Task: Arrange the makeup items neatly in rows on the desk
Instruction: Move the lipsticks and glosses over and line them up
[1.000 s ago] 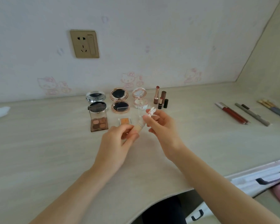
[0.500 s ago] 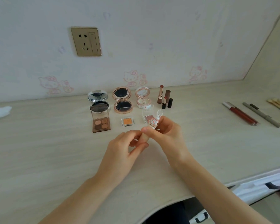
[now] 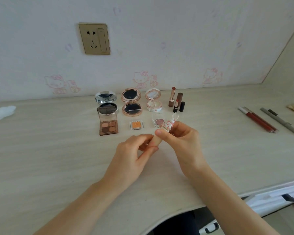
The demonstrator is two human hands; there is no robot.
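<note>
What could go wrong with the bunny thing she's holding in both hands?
The bunny-topped tube is held only by fingertips, the left hand at its base and the right hand near the bunny, so it might slip and fall onto the desk. Moving it forward, it could bump the small pink pan just behind it, or tip the standing lipsticks.

Bare forearms, no sleeves; left hand [image 3: 132, 155], right hand [image 3: 182, 141] without rings.

Matt wood-grain desk [image 3: 41, 158]; glossy silver compact [image 3: 105, 98]
</note>
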